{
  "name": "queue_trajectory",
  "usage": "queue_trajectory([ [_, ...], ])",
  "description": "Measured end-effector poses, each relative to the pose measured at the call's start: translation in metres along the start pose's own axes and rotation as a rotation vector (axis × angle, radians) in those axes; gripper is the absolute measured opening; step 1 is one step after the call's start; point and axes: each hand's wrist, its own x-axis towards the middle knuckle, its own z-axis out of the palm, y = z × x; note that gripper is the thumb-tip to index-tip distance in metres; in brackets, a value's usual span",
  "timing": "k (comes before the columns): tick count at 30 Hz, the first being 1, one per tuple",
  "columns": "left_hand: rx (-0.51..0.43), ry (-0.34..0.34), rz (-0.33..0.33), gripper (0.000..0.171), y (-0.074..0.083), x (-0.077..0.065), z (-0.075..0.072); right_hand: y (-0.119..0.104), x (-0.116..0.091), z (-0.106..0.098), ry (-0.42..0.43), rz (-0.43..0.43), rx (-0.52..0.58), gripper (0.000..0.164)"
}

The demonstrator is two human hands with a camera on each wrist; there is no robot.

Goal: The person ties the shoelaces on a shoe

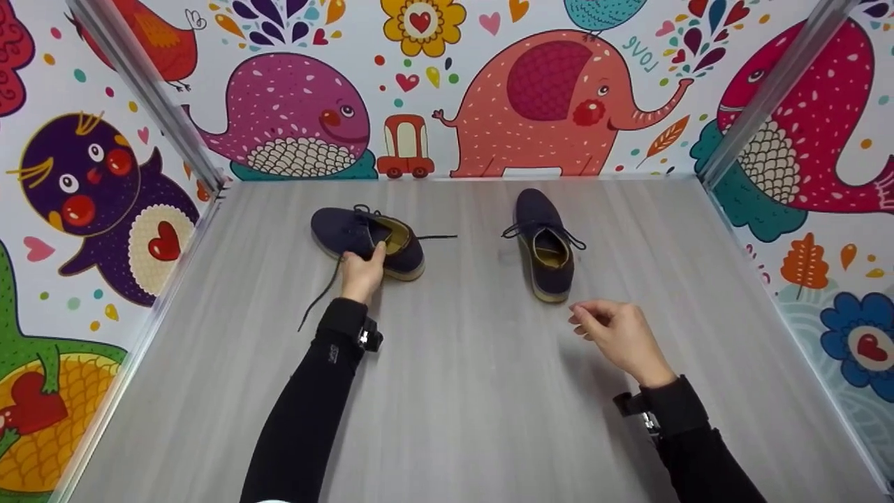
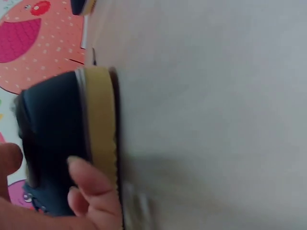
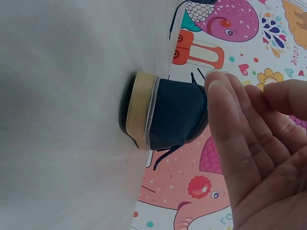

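A dark blue lace-up shoe [image 1: 334, 229] stands at the left with its toe pointing left. My left hand [image 1: 362, 276] grips its near side, thumb at the opening and fingers along the side [image 2: 50, 120]. One loose lace [image 1: 318, 302] trails towards me; another lace end [image 1: 438, 237] lies to the right. The matching shoe [image 1: 536, 208] stands to the right, toe away from me, laces sticking out on both sides. Just behind its heel [image 3: 175, 112], my right hand [image 1: 626, 340] hovers above the floor with fingers loosely bent, holding nothing.
Both shoes stand on a grey wood-grain surface [image 1: 447, 391]. Panels with cartoon animals, such as an elephant [image 1: 482, 133] and a whale [image 1: 279, 98], enclose it at the back and sides. Metal posts [image 1: 164, 105] mark the back corners.
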Motion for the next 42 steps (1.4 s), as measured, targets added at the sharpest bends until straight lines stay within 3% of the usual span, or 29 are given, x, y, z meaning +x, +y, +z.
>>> queue_trajectory([
  [4,-0.014,0.06,-0.071,0.094,0.0,0.011,0.0,0.002,-0.002,0.006,-0.023,-0.009,-0.004,0.017],
  [7,-0.025,0.091,-0.067,0.078,0.002,0.016,0.003,0.003,-0.002,0.01,-0.035,-0.02,0.0,0.015],
  [11,0.12,0.127,0.038,0.056,0.005,0.02,0.009,0.004,-0.002,0.015,-0.048,-0.032,0.011,0.015],
  [13,0.194,0.149,0.101,0.054,0.005,0.021,0.009,0.003,-0.002,0.018,-0.057,-0.037,0.015,0.016],
  [18,0.217,0.126,0.186,0.049,0.004,0.012,0.007,-0.007,0.0,0.026,-0.076,-0.053,0.035,0.016],
  [23,0.196,0.081,0.287,0.047,0.014,-0.017,0.017,-0.022,0.005,0.036,-0.078,-0.081,0.064,0.016],
  [27,0.198,0.042,0.386,0.05,0.026,-0.051,0.03,-0.039,0.009,0.045,-0.068,-0.093,0.114,0.02],
  [31,0.18,-0.052,0.46,0.051,0.026,-0.091,0.042,-0.054,0.01,0.053,-0.043,-0.085,0.152,0.025],
  [36,0.157,-0.179,0.503,0.054,0.008,-0.137,0.056,-0.061,0.001,0.061,-0.048,-0.047,0.159,0.033],
  [42,0.162,-0.291,0.526,0.055,-0.024,-0.173,0.07,-0.053,-0.025,0.069,-0.118,-0.001,0.062,0.04],
])
